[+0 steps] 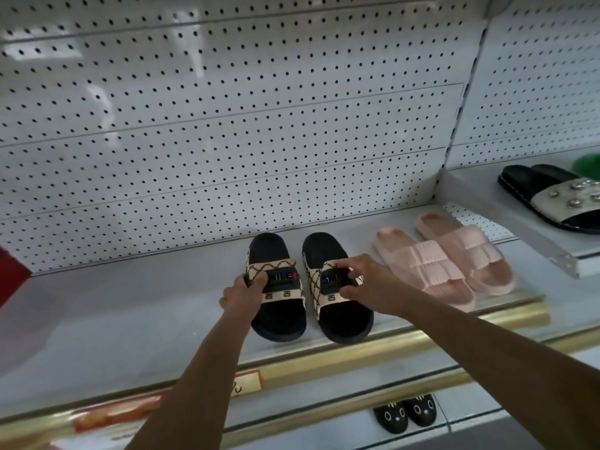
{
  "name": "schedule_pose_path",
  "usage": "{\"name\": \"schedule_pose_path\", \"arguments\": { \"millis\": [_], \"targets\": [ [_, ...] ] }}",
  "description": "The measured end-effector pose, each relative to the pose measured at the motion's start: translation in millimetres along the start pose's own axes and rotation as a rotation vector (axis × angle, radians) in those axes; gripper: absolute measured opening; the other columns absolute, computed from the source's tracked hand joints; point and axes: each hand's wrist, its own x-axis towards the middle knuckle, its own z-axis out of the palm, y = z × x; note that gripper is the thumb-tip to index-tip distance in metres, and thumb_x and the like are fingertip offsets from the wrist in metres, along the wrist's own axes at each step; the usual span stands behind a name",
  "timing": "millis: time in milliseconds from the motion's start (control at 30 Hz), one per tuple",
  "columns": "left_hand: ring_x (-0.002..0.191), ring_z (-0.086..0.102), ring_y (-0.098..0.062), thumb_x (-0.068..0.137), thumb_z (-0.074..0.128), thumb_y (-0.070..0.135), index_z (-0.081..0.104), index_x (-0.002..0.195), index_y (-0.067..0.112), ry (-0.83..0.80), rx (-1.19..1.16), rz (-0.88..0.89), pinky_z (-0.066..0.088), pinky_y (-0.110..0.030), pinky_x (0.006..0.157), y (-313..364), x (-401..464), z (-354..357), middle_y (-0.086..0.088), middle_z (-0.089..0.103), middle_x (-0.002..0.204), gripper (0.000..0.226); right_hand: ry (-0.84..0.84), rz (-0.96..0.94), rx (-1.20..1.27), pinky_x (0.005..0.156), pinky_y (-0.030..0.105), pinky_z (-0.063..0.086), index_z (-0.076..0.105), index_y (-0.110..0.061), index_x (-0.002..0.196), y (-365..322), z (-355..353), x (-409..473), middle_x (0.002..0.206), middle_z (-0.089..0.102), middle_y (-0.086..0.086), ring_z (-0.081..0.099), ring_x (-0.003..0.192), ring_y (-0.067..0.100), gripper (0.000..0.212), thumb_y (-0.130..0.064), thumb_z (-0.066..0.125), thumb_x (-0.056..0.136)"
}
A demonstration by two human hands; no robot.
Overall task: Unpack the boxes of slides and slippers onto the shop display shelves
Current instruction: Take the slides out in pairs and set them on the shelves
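Lowest in view, on a lower shelf: a pair of small black cat-face slippers, toes toward the camera. Above that, along the front of the main shelf, a gold edge strip carrying an orange price tag and a blurred red-orange label. Reaching in over the strip, two bare forearms. Left grip curled round the outer left side of the left black slide, thumb over its cream diamond-patterned strap, fingers tucked beneath the strap's edge. Right grip pinching the strap of the right black slide, fingertips on the dark logo patch, thumb at the strap's near edge. Both slides flat on the shelf, side by side and just apart, black soles near the front edge, far ends pointing toward the back wall; each grip sitting directly on its own slide's strap, at mid-length. Just beside to the right, a pair of pink ribbed slides, angled and overlapping slightly, untouched by either grip. Further right, beyond a shelf divider, on a neighbouring higher shelf, a black slide with a studded silver strap, and something green cut off at the frame edge behind it. At far left, a red shape, too cropped to identify. Behind everything, white pegboard back panels.
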Motion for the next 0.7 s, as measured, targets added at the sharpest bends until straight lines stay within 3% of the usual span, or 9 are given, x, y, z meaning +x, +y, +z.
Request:
{"name": "schedule_pose_path", "arguments": {
  "millis": [133, 267, 367, 500, 700],
  "targets": [
    [0.122, 0.044, -0.039, 0.094, 0.054, 0.039, 0.044, 0.143, 0.014, -0.001, -0.034, -0.005, 0.041, -0.047, 0.105, 4, -5, -3, -0.020, 0.046, 0.131, 0.055, -0.028, -0.024, 0.039, 0.067, -0.001, 0.041, 0.061, -0.013, 0.123, -5, -3, -11, 0.096, 0.062, -0.002, 0.060, 0.096, 0.021, 0.039, -0.001, 0.063, 0.085],
    [0.120, 0.048, -0.032, 0.091, 0.062, 0.032, 0.047, 0.139, 0.017, 0.128, -0.122, 0.170, 0.047, -0.046, 0.098, 39, -38, -8, -0.014, 0.046, 0.135, 0.053, 0.051, -0.001, 0.105, 0.084, 0.021, 0.051, 0.056, -0.019, 0.128, 4, -15, -19, 0.118, 0.055, -0.001, 0.057, 0.110, 0.017, 0.042, -0.014, 0.067, 0.087],
    [0.096, 0.067, -0.020, 0.096, 0.059, 0.026, 0.058, 0.125, 0.017, -0.081, -0.466, 0.279, 0.054, -0.029, 0.077, 84, -79, -5, -0.004, 0.065, 0.115, 0.030, 0.152, 0.010, 0.155, 0.082, 0.024, 0.052, 0.055, -0.024, 0.128, 21, -38, -33, 0.128, 0.049, -0.005, 0.058, 0.106, 0.011, 0.042, -0.021, 0.067, 0.088],
    [0.084, 0.073, -0.022, 0.097, 0.060, 0.026, 0.062, 0.114, 0.009, -0.373, -0.763, 0.210, 0.057, -0.032, 0.076, 132, -118, 39, -0.010, 0.073, 0.102, 0.024, 0.288, 0.039, 0.270, 0.082, 0.039, 0.058, 0.061, -0.024, 0.118, 52, -84, -73, 0.125, 0.055, -0.007, 0.065, 0.096, 0.013, 0.034, -0.014, 0.069, 0.086],
    [0.069, 0.068, -0.018, 0.093, 0.064, 0.021, 0.066, 0.102, 0.013, -0.604, -0.852, 0.119, 0.055, -0.030, 0.064, 184, -190, 148, -0.006, 0.072, 0.087, 0.013, 0.468, 0.158, 0.362, 0.080, 0.041, 0.058, 0.061, -0.022, 0.120, 122, -164, -160, 0.119, 0.059, -0.003, 0.065, 0.093, 0.016, 0.032, -0.013, 0.064, 0.089]
  ]
}}
